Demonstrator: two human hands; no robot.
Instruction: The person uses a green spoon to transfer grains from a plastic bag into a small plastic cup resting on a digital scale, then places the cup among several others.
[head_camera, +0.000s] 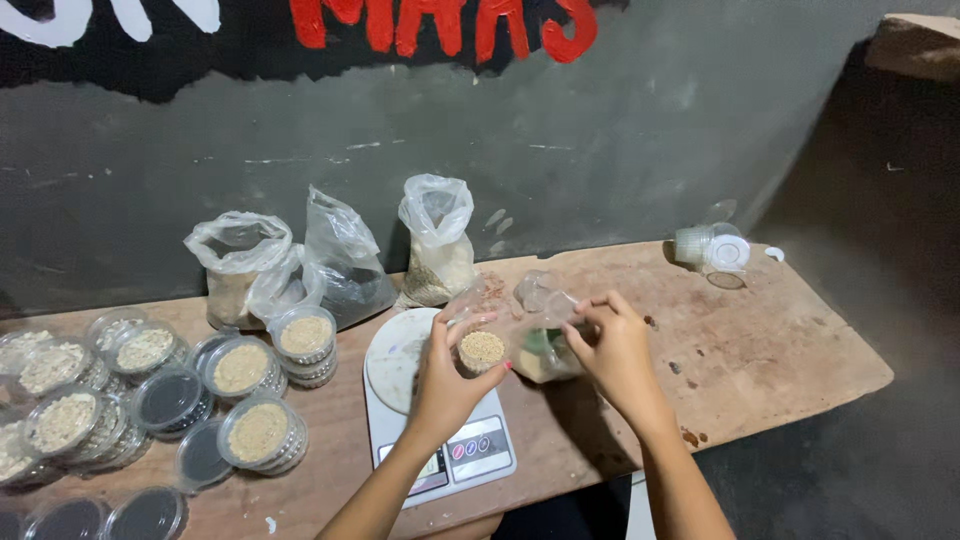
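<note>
- Clear cup of tan grain, clamped in left hand over scale.
- Right hand pinches blurry clear bag; contents unclear.
- Bench: lidded tubs cut off left.

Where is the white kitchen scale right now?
The scale sits on the wooden table, centre front, under the left hand, right of the lidded tubs.

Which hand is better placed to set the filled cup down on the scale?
Left. The left hand already grips the filled cup right over the scale. The right hand is busy pinching the small plastic bag, off to the side.
</note>
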